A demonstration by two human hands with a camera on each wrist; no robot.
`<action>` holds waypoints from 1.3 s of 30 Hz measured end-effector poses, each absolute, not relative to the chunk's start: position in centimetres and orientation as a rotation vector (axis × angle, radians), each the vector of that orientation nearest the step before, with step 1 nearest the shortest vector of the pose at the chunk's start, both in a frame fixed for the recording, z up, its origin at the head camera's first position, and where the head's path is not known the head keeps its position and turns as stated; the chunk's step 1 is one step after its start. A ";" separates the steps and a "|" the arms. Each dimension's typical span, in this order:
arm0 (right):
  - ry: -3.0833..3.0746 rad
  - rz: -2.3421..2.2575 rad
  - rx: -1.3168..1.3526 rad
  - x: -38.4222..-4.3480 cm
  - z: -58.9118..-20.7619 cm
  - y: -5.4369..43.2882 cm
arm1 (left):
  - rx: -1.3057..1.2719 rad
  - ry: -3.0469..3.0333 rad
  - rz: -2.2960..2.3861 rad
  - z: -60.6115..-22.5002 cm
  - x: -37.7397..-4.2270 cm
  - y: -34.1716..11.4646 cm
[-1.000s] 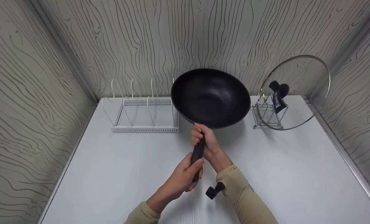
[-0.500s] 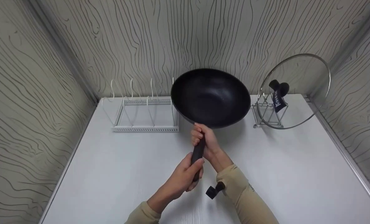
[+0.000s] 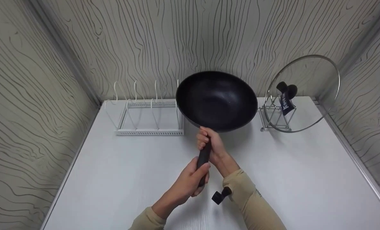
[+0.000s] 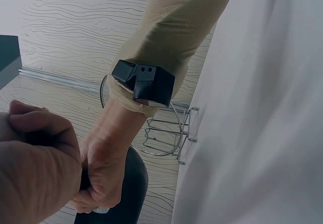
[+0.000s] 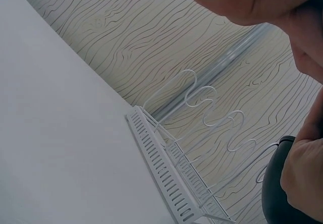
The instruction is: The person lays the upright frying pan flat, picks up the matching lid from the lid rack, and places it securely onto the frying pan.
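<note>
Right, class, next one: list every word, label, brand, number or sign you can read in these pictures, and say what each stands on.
No text can be read with certainty.
Dark blue tag by the handle of the lid: white letters, too small and blurred to quote.
Right sleeve: a small dark mark, too small to tell whether it is writing.
Pan and white rack: no lettering shows.

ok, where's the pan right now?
In the head view, the pan is just right of centre, between the white rack on the left and the glass lid on the right; the right hand and left hand grip its handle.
</note>
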State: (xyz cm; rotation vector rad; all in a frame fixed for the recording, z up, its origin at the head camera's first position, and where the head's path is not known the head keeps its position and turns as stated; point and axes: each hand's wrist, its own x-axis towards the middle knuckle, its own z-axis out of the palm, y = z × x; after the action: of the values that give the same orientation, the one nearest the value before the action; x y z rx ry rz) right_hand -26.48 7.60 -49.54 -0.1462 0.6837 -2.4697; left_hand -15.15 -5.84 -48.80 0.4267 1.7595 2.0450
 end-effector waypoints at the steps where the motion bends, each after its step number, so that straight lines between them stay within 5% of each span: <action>1: 0.686 -2.469 -0.147 -26.5 -49.5 7.6 | 0.429 1.759 2.046 -48.8 -15.1 -5.8; 39: 0.745 -2.477 -0.089 -26.6 -50.4 8.0 | 0.384 1.734 2.063 -49.3 -15.3 -5.4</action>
State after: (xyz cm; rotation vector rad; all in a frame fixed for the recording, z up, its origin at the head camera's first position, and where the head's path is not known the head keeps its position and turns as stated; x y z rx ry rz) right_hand -26.65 8.00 -50.41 -0.0888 0.7454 -2.4770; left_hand -15.34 -5.37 -49.34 0.3836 1.7341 2.0633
